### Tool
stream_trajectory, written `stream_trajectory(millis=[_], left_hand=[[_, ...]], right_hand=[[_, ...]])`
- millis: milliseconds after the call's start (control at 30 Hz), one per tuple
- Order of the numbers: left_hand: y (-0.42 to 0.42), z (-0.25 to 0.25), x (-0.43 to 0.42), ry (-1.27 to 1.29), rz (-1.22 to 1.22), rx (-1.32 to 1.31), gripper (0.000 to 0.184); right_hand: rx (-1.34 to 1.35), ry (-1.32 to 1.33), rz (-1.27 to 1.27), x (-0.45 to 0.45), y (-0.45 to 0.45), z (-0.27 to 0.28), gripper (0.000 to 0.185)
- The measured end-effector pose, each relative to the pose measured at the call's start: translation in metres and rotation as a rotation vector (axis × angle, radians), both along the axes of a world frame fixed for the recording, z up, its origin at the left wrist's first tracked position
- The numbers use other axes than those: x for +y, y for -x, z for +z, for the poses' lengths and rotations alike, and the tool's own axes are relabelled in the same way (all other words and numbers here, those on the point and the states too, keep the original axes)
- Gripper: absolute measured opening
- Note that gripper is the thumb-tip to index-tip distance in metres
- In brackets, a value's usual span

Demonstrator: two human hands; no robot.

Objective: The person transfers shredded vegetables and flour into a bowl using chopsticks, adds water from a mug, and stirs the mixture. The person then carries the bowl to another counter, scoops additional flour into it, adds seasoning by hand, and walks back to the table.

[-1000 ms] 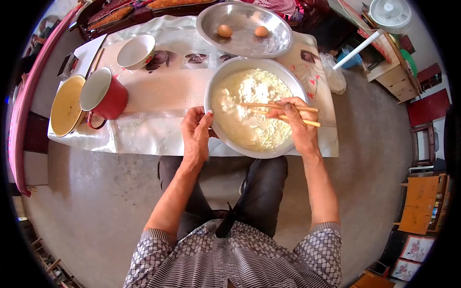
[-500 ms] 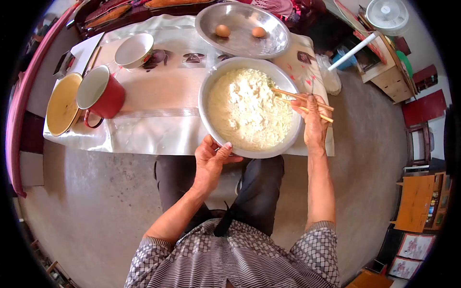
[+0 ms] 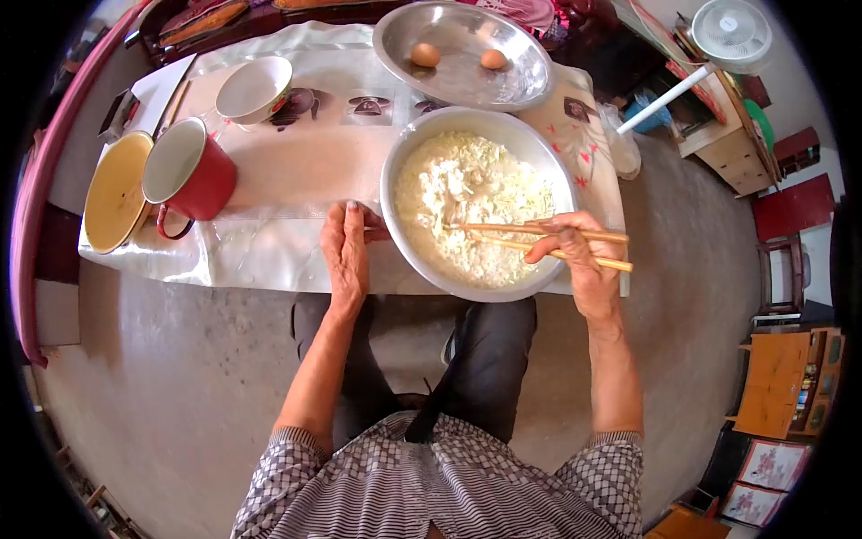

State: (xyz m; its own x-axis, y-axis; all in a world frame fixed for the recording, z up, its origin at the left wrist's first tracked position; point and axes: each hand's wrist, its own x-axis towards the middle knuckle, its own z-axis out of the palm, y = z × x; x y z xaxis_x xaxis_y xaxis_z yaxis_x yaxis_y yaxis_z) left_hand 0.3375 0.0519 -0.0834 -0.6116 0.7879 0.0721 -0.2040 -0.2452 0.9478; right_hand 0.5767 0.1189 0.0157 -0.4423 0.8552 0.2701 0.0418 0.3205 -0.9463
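At far left a yellow basin is partly covered by a red mug; a white bowl stands farther back on the surface. The left hand is just beside the big bowl; with its fingertips shaded, I cannot tell whether it grips. That bowl stands at the near edge, a metal basin with two eggs behind it. The right hand pinches the chopsticks, tips lost in the pale mixture
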Motion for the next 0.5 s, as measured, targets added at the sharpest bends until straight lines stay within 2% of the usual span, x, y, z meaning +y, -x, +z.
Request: stream_trajectory(millis=[67,100,200,333,467,500], left_hand=[[0.005,0.002,0.015,0.024,0.061,0.12,0.03],[0.009,-0.005,0.021,0.009,0.063,0.21,0.029],[0.013,-0.008,0.029,0.058,0.03,0.074,0.029],[0.014,-0.01,0.028,0.051,0.011,0.076,0.028],[0.014,-0.011,0.027,0.1,0.047,0.433,0.03],[0.013,-0.011,0.027,0.081,0.05,0.418,0.032]], right_hand=[[-0.071,0.065,-0.038,0.01,-0.008,-0.008,0.033],[-0.021,0.079,-0.098,0.013,-0.01,-0.006,0.034],[-0.047,0.044,-0.198,0.024,-0.014,0.006,0.035],[0.071,0.021,-0.315,0.051,-0.012,0.006,0.032],[0.142,0.102,-0.33,0.073,0.018,-0.007,0.033],[0.145,0.116,-0.318,0.073,0.027,-0.013,0.033]])
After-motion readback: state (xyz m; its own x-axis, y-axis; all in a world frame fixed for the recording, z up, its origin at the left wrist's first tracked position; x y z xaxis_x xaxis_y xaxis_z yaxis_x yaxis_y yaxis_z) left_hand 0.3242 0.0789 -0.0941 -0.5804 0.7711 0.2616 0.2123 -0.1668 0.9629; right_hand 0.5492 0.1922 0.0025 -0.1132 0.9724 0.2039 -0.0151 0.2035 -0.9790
